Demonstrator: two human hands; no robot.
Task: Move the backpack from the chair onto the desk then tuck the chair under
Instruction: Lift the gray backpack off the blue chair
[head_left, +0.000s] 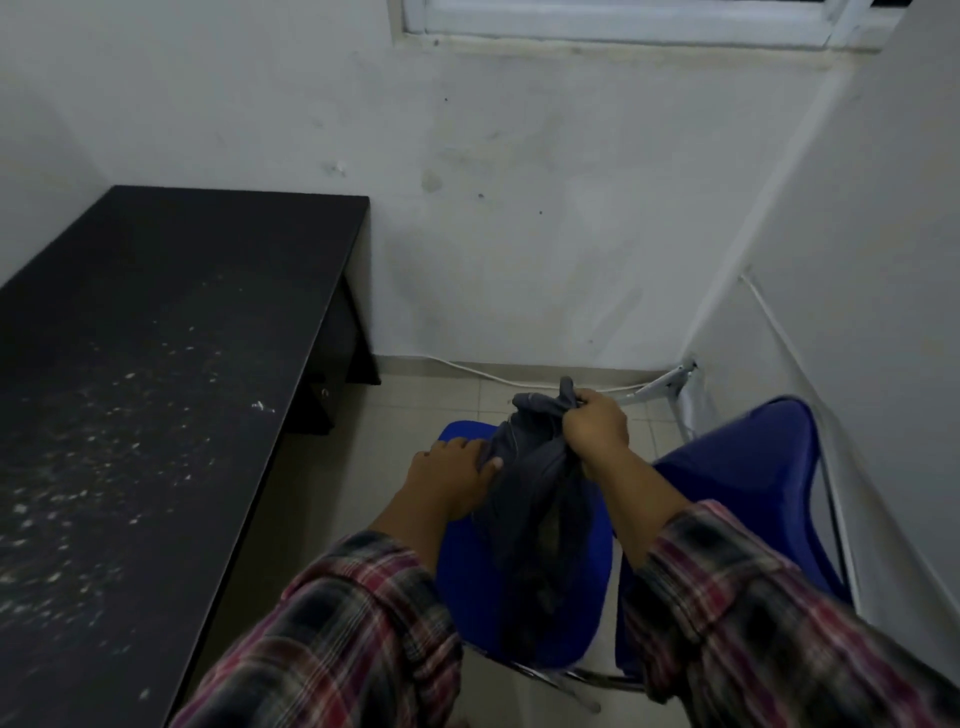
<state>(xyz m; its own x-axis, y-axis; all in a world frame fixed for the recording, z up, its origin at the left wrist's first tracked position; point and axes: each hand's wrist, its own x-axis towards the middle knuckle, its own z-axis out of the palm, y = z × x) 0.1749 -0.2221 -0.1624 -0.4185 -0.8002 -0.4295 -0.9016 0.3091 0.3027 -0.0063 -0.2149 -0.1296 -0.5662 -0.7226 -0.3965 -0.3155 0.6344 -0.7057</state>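
Observation:
A limp dark grey backpack (535, 499) lies on the blue seat of a chair (478, 587) with a metal frame, its blue backrest to the right. My right hand (597, 423) is closed around the bunched top of the backpack and holds it up. My left hand (452, 475) grips the backpack's left side, thumb pressed into the fabric. The black desk (156, 389) stands to the left, its top dusty with white specks.
White walls close the corner behind and to the right of the chair. A white cable (467, 370) runs along the floor by the wall. A window frame (623, 26) sits above. Pale floor tiles (415, 400) lie between desk and chair.

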